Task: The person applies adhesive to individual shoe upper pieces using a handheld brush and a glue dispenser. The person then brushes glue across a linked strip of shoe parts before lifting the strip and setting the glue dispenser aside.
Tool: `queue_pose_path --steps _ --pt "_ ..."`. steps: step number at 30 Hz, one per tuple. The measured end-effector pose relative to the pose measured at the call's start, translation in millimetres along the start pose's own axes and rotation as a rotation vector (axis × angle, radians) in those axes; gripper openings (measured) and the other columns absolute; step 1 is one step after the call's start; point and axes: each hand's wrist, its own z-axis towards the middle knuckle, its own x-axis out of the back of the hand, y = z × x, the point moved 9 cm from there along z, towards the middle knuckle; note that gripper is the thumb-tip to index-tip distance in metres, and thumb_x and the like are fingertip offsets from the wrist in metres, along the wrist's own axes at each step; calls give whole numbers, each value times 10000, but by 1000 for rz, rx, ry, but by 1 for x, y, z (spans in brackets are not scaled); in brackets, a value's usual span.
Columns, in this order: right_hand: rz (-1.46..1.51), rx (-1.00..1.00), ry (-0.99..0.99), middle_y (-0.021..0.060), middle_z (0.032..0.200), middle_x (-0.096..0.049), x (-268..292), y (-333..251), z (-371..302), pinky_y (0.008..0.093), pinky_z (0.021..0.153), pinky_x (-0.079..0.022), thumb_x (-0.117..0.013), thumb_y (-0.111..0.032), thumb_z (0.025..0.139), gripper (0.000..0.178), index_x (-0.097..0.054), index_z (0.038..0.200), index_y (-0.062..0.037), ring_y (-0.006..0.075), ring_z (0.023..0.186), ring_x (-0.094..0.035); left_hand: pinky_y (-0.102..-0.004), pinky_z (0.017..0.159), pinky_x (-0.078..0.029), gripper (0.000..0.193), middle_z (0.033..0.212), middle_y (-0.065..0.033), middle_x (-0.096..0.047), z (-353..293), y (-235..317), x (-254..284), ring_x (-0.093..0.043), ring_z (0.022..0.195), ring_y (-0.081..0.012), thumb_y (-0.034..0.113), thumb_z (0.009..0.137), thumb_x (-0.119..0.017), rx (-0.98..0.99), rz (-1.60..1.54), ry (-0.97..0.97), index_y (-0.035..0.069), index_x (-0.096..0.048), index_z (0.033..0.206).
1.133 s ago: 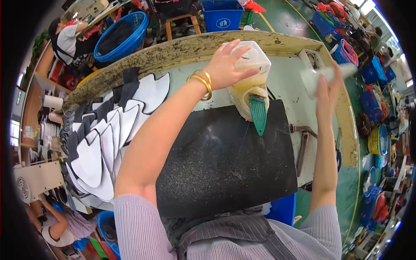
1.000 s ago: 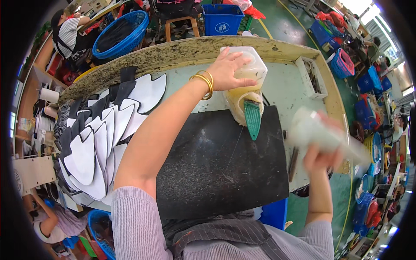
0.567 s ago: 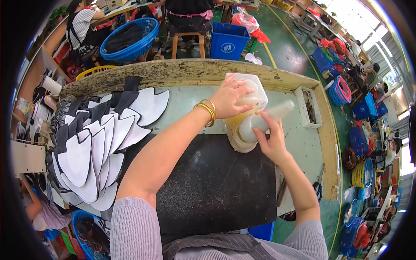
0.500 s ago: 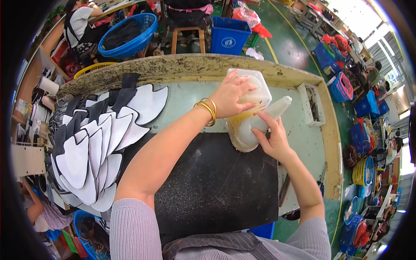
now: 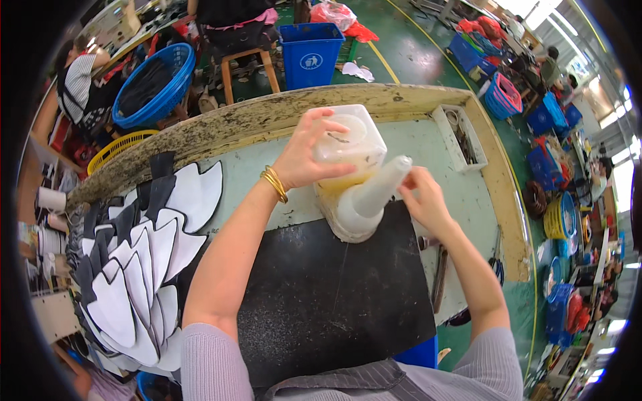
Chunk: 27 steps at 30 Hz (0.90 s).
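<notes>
A translucent plastic bottle (image 5: pixel 364 134) with yellowish contents stands on the worktable, at the far edge of a black mat (image 5: pixel 334 294). A pale cone-shaped spout (image 5: pixel 374 190) rises from its near side and slants up to the right. My left hand (image 5: pixel 311 150) grips the bottle from the left, fingers spread over its top and side. Beside the spout's tip is my right hand (image 5: pixel 424 200), its thumb and fingers apart and partly bent; whether a fingertip touches the spout I cannot tell. To the left lie overlapping white cut pieces (image 5: pixel 114 307) with black edges.
A raised wooden rim (image 5: pixel 267 120) borders the pale tabletop (image 5: pixel 461 207). A white tray (image 5: pixel 461 137) of small items sits at the back right. A dark rod-like tool (image 5: pixel 439 281) lies right of the mat. Beyond stand a blue bin (image 5: pixel 309 57) and a blue basket (image 5: pixel 154 87).
My right hand has let go of the spout and moved off to its right. My left hand stays on the bottle. The whole view has shifted and turned slightly.
</notes>
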Motion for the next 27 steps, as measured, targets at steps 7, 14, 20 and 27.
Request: queue_pose_path --steps 7,14,20,27 --pt "-616 -179 -547 222 851 -590 -40 75 24 419 742 -459 -561 -117 674 233 -614 874 -11 379 822 -567 -341 866 -402 516 1106 -86 -489 19 -37 9 -476 1035 -204 338 636 -756 307 -272 136 96 -542 1039" --pt "-666 74 78 162 905 -573 65 -29 -44 397 740 -442 -601 -88 764 240 -561 983 1 328 834 -553 -391 663 -482 492 961 -25 -591 52 -86 -29 -580 826 -175 454 774 -590 727 -520 169 108 -563 1122" --pt "-200 290 -801 199 1179 -493 -70 -143 -202 418 989 -342 -725 -260 638 644 -475 1141 54 327 1155 -442 -403 1037 -231 600 1344 -144 -361 11 -75 -17 -317 1255 -275 470 883 -412 690 -270 98 26 -367 1284" --pt "-387 460 -995 228 1335 -345 -119 -164 -249 426 1064 -173 -377 -591 794 818 -404 1216 109 320 1275 -292 -474 1054 -146 666 1396 -253 -202 -250 51 21 -160 1312 -390 357 874 -445 421 967 -152 -87 -224 1319"
